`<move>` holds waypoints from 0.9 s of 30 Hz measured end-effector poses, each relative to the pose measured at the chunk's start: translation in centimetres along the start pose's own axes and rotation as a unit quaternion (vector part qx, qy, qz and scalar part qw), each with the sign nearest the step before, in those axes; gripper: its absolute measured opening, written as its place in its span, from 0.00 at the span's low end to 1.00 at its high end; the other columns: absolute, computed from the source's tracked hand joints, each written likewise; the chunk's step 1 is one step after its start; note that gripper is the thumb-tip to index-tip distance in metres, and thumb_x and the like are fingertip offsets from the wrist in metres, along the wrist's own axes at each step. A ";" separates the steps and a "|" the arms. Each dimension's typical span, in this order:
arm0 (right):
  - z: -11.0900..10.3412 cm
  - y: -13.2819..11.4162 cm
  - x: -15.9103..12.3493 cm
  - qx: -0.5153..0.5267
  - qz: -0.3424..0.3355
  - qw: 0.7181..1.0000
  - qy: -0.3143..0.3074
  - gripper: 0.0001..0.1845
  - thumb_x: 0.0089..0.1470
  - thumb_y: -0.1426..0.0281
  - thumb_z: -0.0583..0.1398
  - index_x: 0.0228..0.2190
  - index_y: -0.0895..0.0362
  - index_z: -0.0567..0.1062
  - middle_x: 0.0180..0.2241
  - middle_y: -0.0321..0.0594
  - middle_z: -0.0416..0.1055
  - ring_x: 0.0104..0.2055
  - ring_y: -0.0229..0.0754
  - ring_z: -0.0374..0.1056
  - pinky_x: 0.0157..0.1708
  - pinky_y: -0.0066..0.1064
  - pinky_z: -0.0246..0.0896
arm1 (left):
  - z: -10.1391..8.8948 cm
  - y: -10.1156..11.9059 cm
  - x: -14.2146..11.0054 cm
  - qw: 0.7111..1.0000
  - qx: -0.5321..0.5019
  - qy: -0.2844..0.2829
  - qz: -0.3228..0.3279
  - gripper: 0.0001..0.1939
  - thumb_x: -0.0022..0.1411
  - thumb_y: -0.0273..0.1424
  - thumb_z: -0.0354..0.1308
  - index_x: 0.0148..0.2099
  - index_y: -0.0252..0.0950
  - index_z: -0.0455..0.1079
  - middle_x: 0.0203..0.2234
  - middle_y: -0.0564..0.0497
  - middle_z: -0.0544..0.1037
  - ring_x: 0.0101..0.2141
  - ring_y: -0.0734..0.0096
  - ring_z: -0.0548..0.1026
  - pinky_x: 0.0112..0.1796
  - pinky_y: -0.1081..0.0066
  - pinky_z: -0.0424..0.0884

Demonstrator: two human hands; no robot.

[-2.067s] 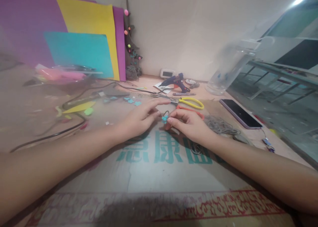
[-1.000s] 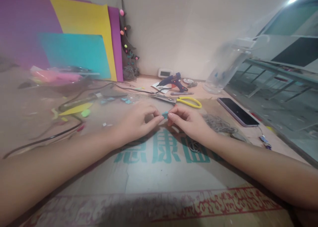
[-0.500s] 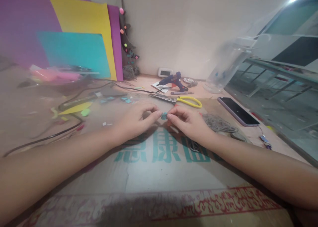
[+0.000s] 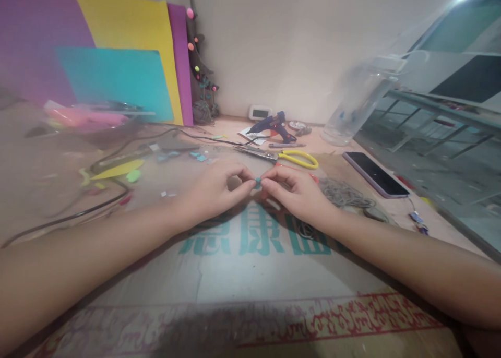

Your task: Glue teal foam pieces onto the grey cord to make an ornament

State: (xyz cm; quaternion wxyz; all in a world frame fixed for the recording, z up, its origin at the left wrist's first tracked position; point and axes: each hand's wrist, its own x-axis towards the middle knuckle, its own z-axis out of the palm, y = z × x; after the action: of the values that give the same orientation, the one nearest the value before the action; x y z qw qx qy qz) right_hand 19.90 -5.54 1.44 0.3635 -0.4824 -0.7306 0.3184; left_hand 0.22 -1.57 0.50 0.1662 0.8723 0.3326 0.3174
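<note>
Between my fingertips, above the table's middle, is a small blue-green piece [image 4: 258, 182], too small to name more closely. My left hand [image 4: 219, 188] pinches its left side with thumb and forefinger. From the other side my right hand [image 4: 295, 191] grips it the same way. Just beyond my hands lie scissors [image 4: 289, 157] with yellow handles, blades pointing left. Something thin and red shows behind my right hand, mostly hidden. A tangle of grey cord [image 4: 344, 195] lies to the right of that hand.
A blue glue gun [image 4: 274, 127] stands near the wall, by a small white display [image 4: 260, 111]. A phone [image 4: 374, 174] lies at right, before a clear plastic jug [image 4: 354, 102]. A dark cable [image 4: 74, 214] crosses the left side, among scraps. Coloured sheets [image 4: 121, 81] lean at back left.
The blue-green piece shows smaller between my fingertips, which have drawn slightly closer together. My arms hold nearly the same place; the view has shifted slightly.
</note>
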 end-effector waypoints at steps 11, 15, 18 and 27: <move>0.0 0.4 0.0 0.040 0.013 0.999 0.019 0.12 0.59 0.61 0.56 0.28 0.56 0.70 0.22 0.32 0.69 0.22 0.32 0.63 0.22 0.25 0.58 | -0.4 0.4 0.1 0.995 -0.068 -0.066 -0.040 0.17 0.65 0.37 0.48 0.32 0.35 0.73 0.26 0.52 0.76 0.28 0.70 0.72 0.31 0.71 0.65; -0.1 0.4 0.1 0.021 0.003 0.999 0.039 0.13 0.59 0.61 0.56 0.28 0.56 0.70 0.23 0.32 0.69 0.24 0.33 0.65 0.23 0.26 0.58 | 0.1 0.0 0.1 0.990 -0.093 -0.102 -0.024 0.15 0.65 0.36 0.49 0.33 0.35 0.73 0.24 0.54 0.75 0.26 0.73 0.70 0.29 0.73 0.63; -0.1 0.2 0.1 0.005 -0.001 0.999 0.038 0.13 0.59 0.62 0.57 0.27 0.56 0.70 0.23 0.33 0.69 0.26 0.35 0.66 0.24 0.26 0.59 | 0.3 -0.4 0.2 0.989 -0.087 -0.115 0.018 0.15 0.65 0.36 0.50 0.31 0.35 0.72 0.24 0.54 0.75 0.27 0.73 0.71 0.31 0.73 0.63; -0.1 0.1 0.0 -0.011 -0.013 0.999 0.027 0.12 0.60 0.63 0.55 0.27 0.55 0.70 0.21 0.32 0.68 0.26 0.35 0.66 0.24 0.26 0.58 | -0.4 0.3 0.1 0.994 -0.084 -0.047 -0.051 0.16 0.65 0.37 0.48 0.34 0.36 0.74 0.30 0.52 0.79 0.33 0.67 0.74 0.35 0.70 0.67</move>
State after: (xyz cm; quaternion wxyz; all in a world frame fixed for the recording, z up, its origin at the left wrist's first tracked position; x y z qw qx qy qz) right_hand 20.04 -5.53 1.38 0.3818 -0.4858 -0.7300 0.2922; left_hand 0.20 -1.67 0.97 0.2702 0.8513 0.3405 0.2939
